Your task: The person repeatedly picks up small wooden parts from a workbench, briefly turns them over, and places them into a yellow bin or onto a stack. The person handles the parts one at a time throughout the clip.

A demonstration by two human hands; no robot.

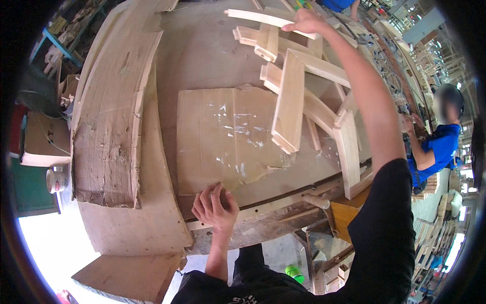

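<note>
The left hand (215, 205) rests with curled, empty fingers on the near edge of the flat brown cardboard sheet (228, 137), seemingly steadying it on the plywood worktop (202, 45), while the right hand (306, 23), reaching far, grasps 1 long pale wooden slat (263, 19) atop the stacked frame pieces (304, 96).

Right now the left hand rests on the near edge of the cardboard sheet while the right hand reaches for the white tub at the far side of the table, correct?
Not quite. In the head view the right hand grips a pale wooden slat at the far side, not a tub. The left hand does rest on the cardboard sheet.
</note>
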